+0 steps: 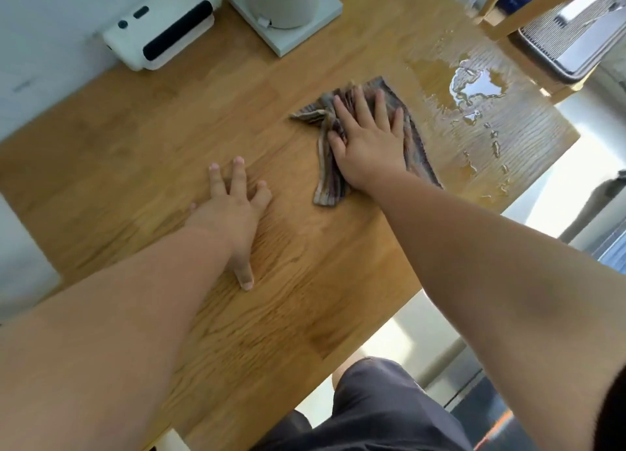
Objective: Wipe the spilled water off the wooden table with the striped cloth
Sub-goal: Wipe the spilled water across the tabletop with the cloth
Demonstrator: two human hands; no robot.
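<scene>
Right hand [367, 142] presses flat, fingers spread, on striped cloth [418, 145] at table [135, 152] centre-right; cloth's long axis runs 11 to 5 o'clock. Spilled water [474, 84] pools at 1 o'clock of it. Left hand [233, 210] lies flat, splayed, holding nothing, at 8 o'clock.

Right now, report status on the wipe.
Right hand flat on crumpled striped cloth. Left hand open, braced on wooden table. Water puddle beyond cloth, unwiped. Nothing in the way.

Pale wall [50, 17] behind the bench; white rectangular appliance [159, 33] beside a pale cylindrical appliance [284, 0]; bright glossy floor [555, 193].
</scene>
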